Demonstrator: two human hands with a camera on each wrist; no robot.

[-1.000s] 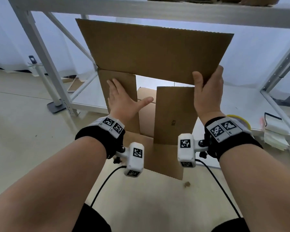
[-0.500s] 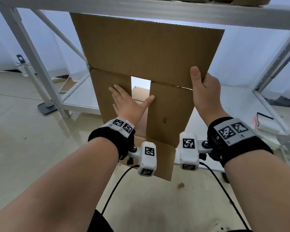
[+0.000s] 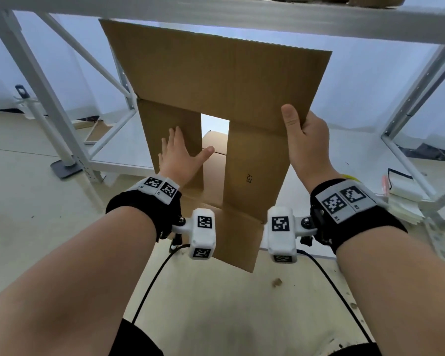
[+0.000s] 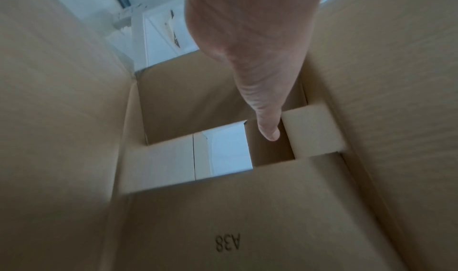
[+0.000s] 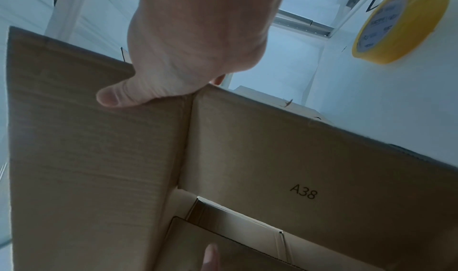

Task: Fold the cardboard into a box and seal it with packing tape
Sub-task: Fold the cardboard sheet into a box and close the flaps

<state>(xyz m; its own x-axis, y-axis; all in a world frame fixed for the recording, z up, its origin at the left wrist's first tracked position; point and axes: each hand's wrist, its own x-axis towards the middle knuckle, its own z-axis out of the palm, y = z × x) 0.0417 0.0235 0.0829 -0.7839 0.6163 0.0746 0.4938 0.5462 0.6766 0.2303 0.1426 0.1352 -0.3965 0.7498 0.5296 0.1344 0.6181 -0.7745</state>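
Half-folded cardboard box held up in front of a metal shelving rack.

The left hand [image 3: 181, 154] lies flat, fingers spread, against the narrow left flap [image 3: 171, 140] of the cardboard box [image 3: 216, 80], at about 9 o'clock of the panel marked "A38" [image 3: 248, 178]. That marking reads mirrored in the left wrist view, which looks into the box interior past the thumb [image 4: 269, 132]. The right hand [image 3: 306, 147] pinches the box's fold line at 3 o'clock, thumb in front, fingers behind. Only the right wrist view shows clearly the yellow roll of packing tape [image 5: 401, 22], at 2 o'clock on the white shelf [image 5: 285, 69]; its printing is too blurred to read.
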